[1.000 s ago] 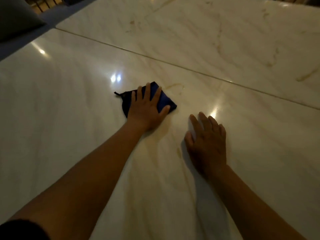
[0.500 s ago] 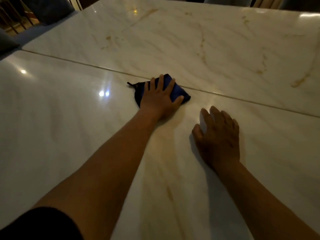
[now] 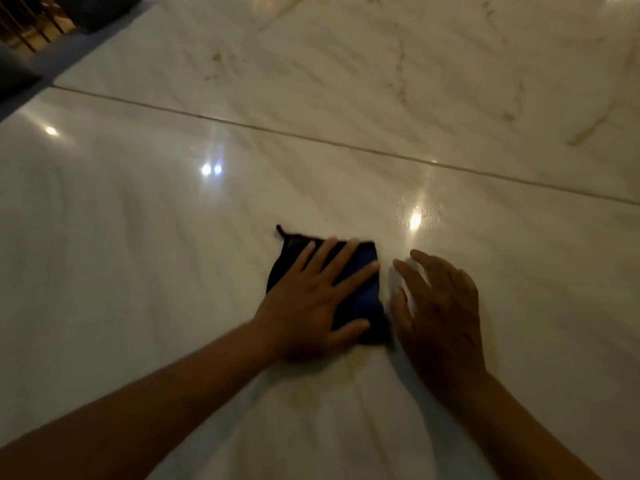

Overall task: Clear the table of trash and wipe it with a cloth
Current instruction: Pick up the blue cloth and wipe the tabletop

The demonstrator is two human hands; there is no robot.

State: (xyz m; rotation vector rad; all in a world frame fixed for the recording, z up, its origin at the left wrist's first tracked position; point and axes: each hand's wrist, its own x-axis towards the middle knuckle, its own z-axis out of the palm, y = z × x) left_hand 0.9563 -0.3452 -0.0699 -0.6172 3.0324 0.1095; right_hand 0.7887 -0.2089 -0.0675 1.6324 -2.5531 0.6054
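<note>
A folded dark blue cloth point(image 3: 363, 296) lies flat on the glossy white marble table point(image 3: 138, 237). My left hand point(image 3: 311, 299) presses down on the cloth with its fingers spread, covering most of it. My right hand point(image 3: 440, 313) rests on the bare table just to the right of the cloth, fingers apart and holding nothing. A small loop sticks out of the cloth's far left corner. No trash shows in this view.
A thin seam point(image 3: 311, 136) runs across the tabletop from left to right beyond the hands. A dark chair point(image 3: 100, 12) and another dark cushion point(image 3: 14, 74) stand past the table's far left edge. Light spots reflect off the marble.
My left hand has pulled the cloth back toward me from near the seam, closer to my right hand. The right hand stays on the table, now almost touching the cloth.
</note>
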